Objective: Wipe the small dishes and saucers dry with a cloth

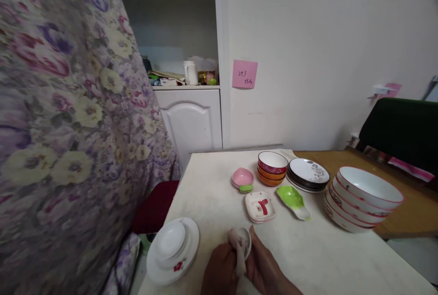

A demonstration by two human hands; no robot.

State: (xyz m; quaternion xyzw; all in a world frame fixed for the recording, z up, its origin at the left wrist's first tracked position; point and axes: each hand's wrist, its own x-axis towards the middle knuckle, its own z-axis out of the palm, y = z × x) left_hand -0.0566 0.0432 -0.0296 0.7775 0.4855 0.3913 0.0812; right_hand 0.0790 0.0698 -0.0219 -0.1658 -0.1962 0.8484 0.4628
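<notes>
Low at the table's front, my right hand (pixel 266 267) is closed around the side of a small white bowl (pixel 247 244), tilted toward me. My left hand (pixel 219 267) grips a pale cloth (pixel 237 242), one part pushed into the bowl's mouth and the rest hanging between my wrists. Just beyond the hands lies a square cream dish with a red design (pixel 255 210). A green leaf-shaped dish (pixel 293 200) is to its right. Behind sits a pink bowl with a green tab (pixel 242 177).
White plates (pixel 171 258) are stacked at the left. Red and orange bowls (pixel 272 169), dark-edged plates (pixel 308 173) and large red-rimmed bowls (pixel 362 199) stand in stacks at the back and right. A floral curtain (pixel 78 126) hangs on the left; a wall (pixel 308 80) rises behind the table.
</notes>
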